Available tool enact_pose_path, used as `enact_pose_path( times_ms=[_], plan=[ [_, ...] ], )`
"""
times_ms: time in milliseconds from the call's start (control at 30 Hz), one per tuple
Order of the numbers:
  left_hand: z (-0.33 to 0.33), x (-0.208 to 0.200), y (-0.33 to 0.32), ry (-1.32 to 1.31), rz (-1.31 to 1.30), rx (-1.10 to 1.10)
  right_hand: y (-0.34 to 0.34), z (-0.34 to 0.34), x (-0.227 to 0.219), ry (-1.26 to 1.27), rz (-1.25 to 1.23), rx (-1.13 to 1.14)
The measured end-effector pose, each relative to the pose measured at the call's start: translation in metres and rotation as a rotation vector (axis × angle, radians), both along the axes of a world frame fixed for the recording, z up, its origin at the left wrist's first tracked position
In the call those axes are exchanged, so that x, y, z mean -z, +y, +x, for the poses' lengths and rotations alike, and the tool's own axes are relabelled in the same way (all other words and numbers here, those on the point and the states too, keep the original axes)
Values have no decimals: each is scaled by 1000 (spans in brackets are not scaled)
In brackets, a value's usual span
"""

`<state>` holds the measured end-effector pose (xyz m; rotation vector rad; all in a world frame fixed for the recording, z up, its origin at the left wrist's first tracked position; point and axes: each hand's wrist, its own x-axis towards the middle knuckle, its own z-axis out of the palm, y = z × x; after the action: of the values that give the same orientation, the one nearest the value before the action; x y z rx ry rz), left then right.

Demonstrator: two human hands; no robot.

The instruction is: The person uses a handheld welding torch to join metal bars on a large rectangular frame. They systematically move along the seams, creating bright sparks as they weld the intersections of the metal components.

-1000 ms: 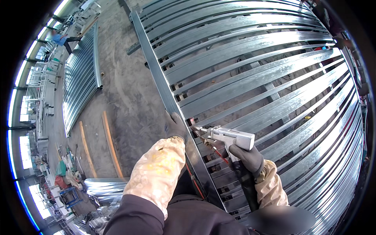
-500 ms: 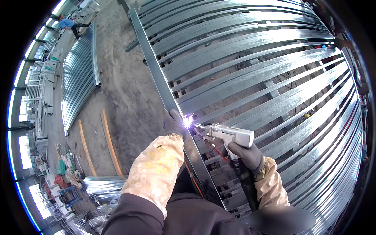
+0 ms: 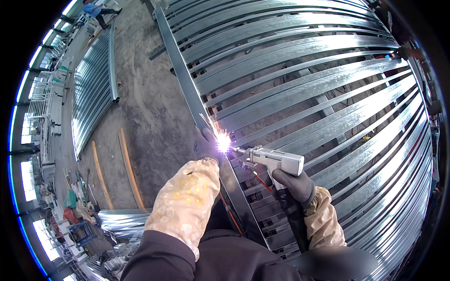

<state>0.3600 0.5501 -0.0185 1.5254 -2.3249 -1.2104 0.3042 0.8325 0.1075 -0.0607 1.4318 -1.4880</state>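
Observation:
In a dark grey glove, my right hand (image 3: 296,186) is closed round the grip of a silver pistol-shaped welding gun (image 3: 281,160). A thick black cable (image 3: 295,220) runs down from the grip. The gun's nozzle points left at a bright violet-white arc with orange sparks (image 3: 223,140), where a crossbar meets the long metal rail (image 3: 185,79). My left hand (image 3: 203,145), also gloved, grips the rail's outer edge just left of the arc. Glare hides part of its fingers. A tan protective sleeve (image 3: 185,206) covers my left forearm.
Many parallel galvanised bars (image 3: 281,70) form a large panel on the right. A second slatted panel (image 3: 96,84) lies at the far left, with a person (image 3: 96,11) beyond it. Two orange strips (image 3: 131,168) lie on the concrete floor. Stacked metal profiles (image 3: 123,221) are at lower left.
The arc has grown brighter, and sparks now fly up from it. Both my hands and the gun stay nearly in place. The distant person has shifted up and right in view.

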Motion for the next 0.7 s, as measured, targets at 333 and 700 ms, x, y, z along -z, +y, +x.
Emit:
enact_pose_path(
  times_ms=[333,700],
  plan=[
    [2,22,-5,9,-141,-35,1,3,4,109,-47,-14],
    [-9,-27,21,171,255,-170,6,3,1,111,28,-56]
  ],
)
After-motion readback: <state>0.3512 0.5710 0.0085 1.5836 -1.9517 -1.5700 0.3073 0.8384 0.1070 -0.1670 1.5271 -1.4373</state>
